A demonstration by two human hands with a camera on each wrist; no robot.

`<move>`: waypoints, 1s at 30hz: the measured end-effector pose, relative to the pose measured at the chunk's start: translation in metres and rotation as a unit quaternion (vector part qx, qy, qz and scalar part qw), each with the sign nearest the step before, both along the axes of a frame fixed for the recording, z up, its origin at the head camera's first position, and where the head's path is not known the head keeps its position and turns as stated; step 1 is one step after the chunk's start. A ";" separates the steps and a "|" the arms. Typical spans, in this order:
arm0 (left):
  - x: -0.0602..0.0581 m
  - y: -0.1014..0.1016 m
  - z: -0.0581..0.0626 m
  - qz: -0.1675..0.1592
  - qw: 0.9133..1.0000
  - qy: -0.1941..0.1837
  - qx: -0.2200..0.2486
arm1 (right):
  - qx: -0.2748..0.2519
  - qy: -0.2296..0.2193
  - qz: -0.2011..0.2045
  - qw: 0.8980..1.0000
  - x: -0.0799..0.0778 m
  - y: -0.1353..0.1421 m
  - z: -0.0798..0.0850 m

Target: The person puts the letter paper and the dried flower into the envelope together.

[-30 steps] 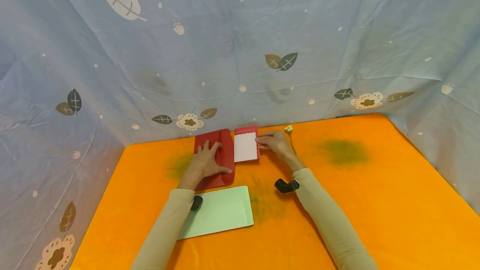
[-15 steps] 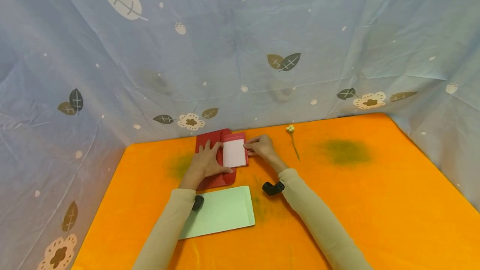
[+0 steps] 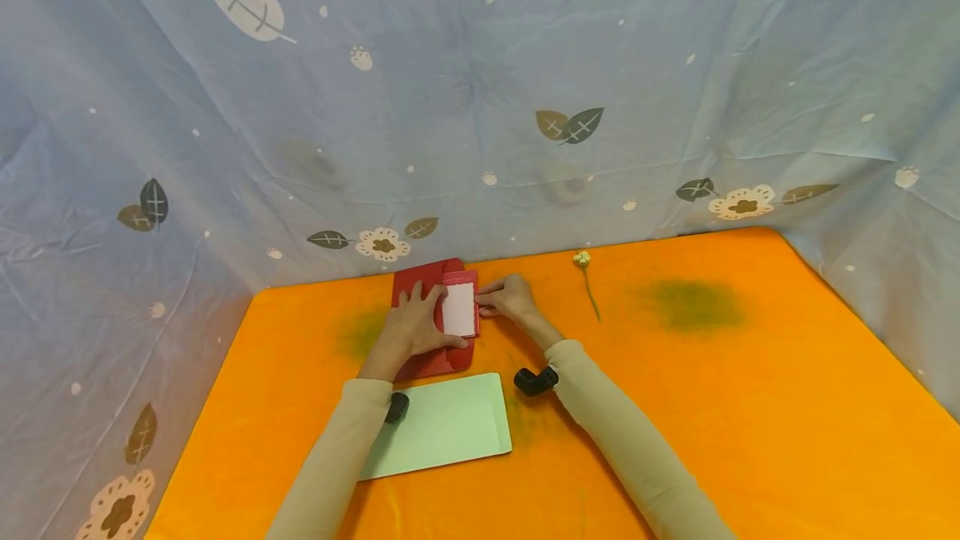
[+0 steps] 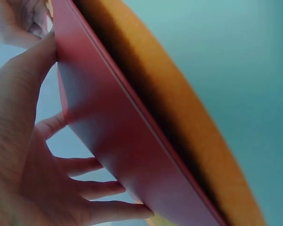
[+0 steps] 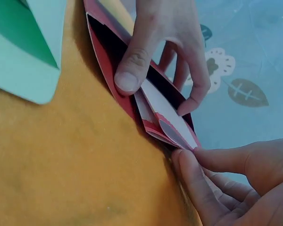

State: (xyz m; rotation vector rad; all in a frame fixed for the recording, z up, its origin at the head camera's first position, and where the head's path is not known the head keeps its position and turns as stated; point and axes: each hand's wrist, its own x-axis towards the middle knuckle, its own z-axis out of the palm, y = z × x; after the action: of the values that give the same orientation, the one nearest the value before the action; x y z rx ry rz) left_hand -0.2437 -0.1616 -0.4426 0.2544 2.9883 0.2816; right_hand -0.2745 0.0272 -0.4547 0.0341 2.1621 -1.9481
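My left hand (image 3: 408, 327) rests spread on the red envelope (image 3: 429, 367), its thumb and fingertips at either side of the envelope's mouth. The left wrist view shows its fingers nearly straight against the red paper (image 4: 108, 122). My right hand (image 3: 512, 300) pinches the right edge of a red card (image 3: 460, 309) with a white panel. In the right wrist view the card (image 5: 172, 115) lies partway inside the gaping envelope, between thumb and fingers of the left hand (image 5: 162, 28). The card's left part is hidden in the envelope.
A pale green envelope (image 3: 442, 427) lies in front of the red one, under my left forearm. To the right of my right hand is a small yellowish flower (image 3: 582, 258) on a thin stem. A patterned blue cloth (image 3: 480, 107) hangs behind the orange table (image 3: 750, 398).
My right hand has moved left with the card, from beside the red envelope into its mouth. Less of the white panel shows now. The left hand has stayed on the envelope.
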 end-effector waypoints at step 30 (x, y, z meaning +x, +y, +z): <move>0.000 -0.001 -0.003 -0.006 1.000 -0.003 -0.011 | 0.007 0.003 0.137 0.991 0.007 -0.031 0.012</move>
State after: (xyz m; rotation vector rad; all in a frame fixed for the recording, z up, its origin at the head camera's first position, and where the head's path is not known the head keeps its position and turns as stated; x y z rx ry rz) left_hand -0.2441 -0.1626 -0.4457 0.2695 2.9811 0.2482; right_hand -0.2675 -0.0036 -0.4426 -0.2540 2.0587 -1.7804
